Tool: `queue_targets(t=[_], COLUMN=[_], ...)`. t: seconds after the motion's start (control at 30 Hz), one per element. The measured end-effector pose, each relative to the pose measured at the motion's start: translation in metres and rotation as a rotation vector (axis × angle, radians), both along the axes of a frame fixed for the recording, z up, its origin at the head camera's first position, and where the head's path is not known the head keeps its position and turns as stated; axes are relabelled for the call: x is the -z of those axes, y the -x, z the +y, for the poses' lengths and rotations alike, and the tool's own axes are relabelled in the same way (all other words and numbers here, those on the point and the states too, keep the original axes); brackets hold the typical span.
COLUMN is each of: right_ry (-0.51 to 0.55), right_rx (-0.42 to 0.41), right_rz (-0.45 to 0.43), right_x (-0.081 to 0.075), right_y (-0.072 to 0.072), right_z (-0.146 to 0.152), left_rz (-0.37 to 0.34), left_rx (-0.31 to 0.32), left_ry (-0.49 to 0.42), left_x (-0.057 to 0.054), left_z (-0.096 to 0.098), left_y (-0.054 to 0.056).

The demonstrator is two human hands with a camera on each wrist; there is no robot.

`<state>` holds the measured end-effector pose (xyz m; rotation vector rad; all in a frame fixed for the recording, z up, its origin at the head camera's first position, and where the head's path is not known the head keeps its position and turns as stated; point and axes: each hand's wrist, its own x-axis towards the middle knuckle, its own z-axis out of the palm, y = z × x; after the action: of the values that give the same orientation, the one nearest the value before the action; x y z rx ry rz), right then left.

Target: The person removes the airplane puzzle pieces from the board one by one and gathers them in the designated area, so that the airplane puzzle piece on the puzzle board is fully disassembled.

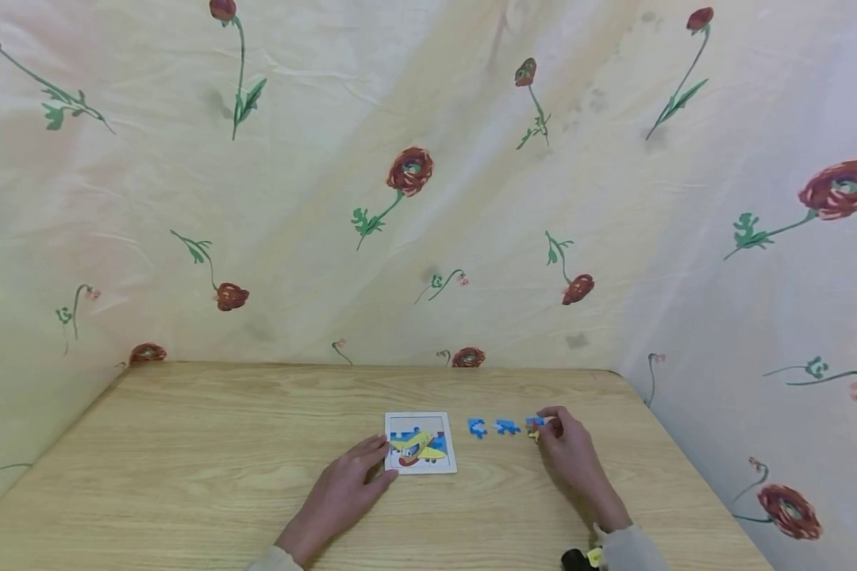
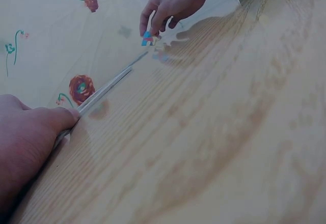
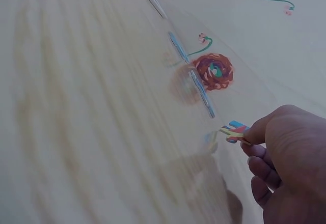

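From the head view, a tray puzzle [image 1: 428,469] with a plane on it lies on the desk [image 1: 221,460], its upper strip bare; the left hand [image 1: 350,488] rests at its near left corner, fingers loose, thumb spread apart, probably to stop it sliding. To its right, two loose pieces [image 1: 477,428] [image 1: 507,427] lie in a row, set apart, I'd guess, so each is easy to pick out. At the row's end the right hand [image 1: 574,456] has its grip closed on a third piece [image 1: 534,426]. In the left wrist view the thumb lies along the puzzle's edge; I can't see what the other fingers do there. In the right wrist view the held piece is pinched at one side, leaving most of it uncovered, and it looks raised just off the desk.
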<state>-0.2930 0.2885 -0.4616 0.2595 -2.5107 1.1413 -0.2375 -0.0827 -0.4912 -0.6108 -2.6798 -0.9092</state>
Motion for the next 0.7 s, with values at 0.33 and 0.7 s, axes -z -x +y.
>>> queue_targets(t=[0.33,0.7], right_ry=[-0.032,-0.091], right_rx=[0.015,0.064], right_rz=[-0.035,-0.122], right_x=[0.0055,0.0036], right_y=[0.0043,0.0087], right_z=[0.0057,0.0026], left_rz=[-0.009,-0.019], left_rx=[-0.007,-0.009], left_ry=[-0.002,-0.009], left_x=[0.0016,0.001], left_z=[-0.0001,0.0004], left_y=[0.0009,0.0012])
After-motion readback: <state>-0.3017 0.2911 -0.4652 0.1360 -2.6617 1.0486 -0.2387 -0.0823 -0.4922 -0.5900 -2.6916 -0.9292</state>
